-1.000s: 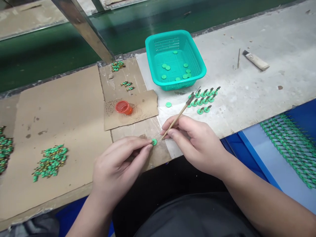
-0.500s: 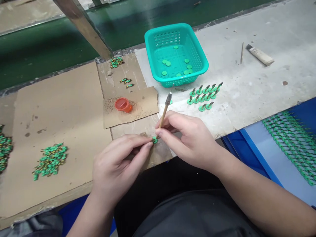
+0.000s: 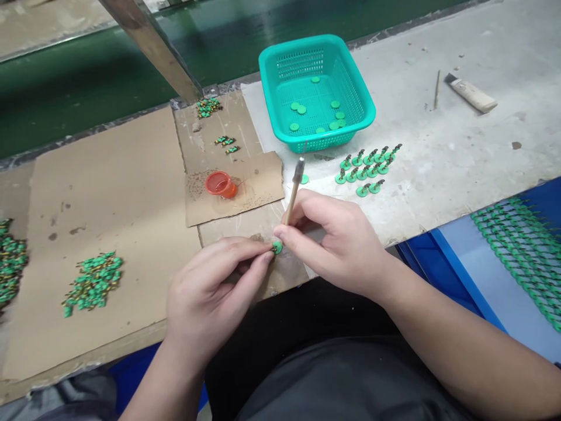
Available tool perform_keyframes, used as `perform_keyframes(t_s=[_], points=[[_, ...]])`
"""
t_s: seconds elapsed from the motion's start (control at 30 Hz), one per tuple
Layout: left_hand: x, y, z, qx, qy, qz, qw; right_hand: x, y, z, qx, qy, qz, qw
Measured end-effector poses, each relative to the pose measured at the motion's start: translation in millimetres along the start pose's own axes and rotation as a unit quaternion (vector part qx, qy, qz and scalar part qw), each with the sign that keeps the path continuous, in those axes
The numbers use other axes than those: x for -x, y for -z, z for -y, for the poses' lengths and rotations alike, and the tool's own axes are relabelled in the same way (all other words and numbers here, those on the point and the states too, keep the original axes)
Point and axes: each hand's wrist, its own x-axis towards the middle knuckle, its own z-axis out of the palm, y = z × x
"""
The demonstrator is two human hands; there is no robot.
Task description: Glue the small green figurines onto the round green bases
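Observation:
My left hand pinches a small green figurine part with a round disc between thumb and forefinger, low over the table's near edge. My right hand grips a thin wooden-handled brush between thumb and fingers. Its dark, wrapped end with a fine tip points up and away from me, and the lower end is hidden by the fingers. The right thumb is close beside the disc; I cannot tell whether they touch. A red cup of liquid stands on a cardboard piece beyond my hands.
A turquoise basket holds several green discs. Right of it, several figurines on green bases stand in rows. Heaps of green pieces lie on cardboard at left. A tube lies far right; more green figures fill a lower tray.
The camera view has shifted slightly. My right hand has drawn a little up from the piece, showing more of the disc; the brush stays in it. My left hand keeps its pinch.

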Motion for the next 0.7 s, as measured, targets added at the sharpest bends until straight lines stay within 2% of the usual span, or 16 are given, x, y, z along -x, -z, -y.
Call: perform_keyframes(t_s=[0.17, 0.47, 0.7], points=[[-3, -0.4, -3, 0.009, 0.002, -0.005, 1.0, 4, 0, -4, -0.037, -0.013, -0.001, 0.999], [0, 0.0, 1, -0.015, -0.008, -0.006, 1.0, 4, -8, -14, -0.007, 0.086, -0.03, 0.996], [2, -1.3, 1, -0.012, -0.002, -0.01, 1.0, 3, -8, -15, 0.002, 0.089, -0.008, 0.996]])
